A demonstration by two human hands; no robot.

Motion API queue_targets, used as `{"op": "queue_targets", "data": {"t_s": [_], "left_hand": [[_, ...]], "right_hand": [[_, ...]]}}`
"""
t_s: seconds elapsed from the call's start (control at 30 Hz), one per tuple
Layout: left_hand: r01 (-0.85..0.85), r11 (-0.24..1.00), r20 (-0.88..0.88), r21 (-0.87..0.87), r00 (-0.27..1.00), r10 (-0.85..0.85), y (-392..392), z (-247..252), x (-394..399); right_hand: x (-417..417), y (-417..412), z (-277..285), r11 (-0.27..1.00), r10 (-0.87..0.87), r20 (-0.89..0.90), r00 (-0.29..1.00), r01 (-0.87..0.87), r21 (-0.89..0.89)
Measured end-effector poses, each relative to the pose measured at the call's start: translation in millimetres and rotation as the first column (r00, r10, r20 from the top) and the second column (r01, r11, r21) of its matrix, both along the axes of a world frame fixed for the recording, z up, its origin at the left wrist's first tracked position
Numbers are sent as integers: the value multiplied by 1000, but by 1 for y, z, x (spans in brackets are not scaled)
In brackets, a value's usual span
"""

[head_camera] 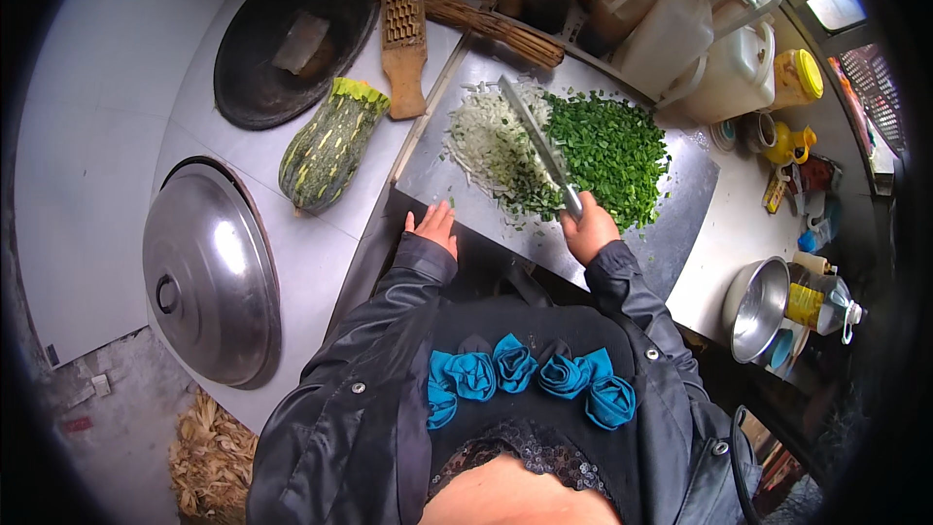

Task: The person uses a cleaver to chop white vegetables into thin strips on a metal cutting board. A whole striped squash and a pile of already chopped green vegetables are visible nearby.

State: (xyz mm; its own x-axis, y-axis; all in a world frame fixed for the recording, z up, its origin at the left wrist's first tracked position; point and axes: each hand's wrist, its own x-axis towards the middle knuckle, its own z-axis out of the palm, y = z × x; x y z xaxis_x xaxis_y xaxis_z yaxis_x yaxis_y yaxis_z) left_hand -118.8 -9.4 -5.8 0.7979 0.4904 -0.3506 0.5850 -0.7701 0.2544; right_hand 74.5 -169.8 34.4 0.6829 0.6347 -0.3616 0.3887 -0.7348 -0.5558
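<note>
Gripped in my right hand is the handle of a knife, its blade seen nearly edge-on and pointing away from me. The blade lies over the chopped greens, and its tip is above the white pieces. Chopped green leaves form a broad heap on the right of a metal board. To their left spread chopped white pieces, with some green mixed in along their near side. My left hand holds nothing and rests at the board's near left edge, fingers apart.
A cut striped squash and a wooden-handled grater lie left of the board. A domed metal lid sits on the left counter, with a dark round pan behind. Plastic jugs line the back right. A steel bowl stands right.
</note>
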Motion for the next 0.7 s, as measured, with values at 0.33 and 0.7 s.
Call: {"op": "queue_targets", "data": {"t_s": [0.33,0.7], "left_hand": [[-10,1000,11,23,1000,9,0,-2,0],[5,1000,-12,3,1000,-5,-3,-1,-1]], "right_hand": [[-5,3,-15,997,59,-5,998,-59,-48],[-6,-2,-6,997,72,-2,997,-72,-10]]}}
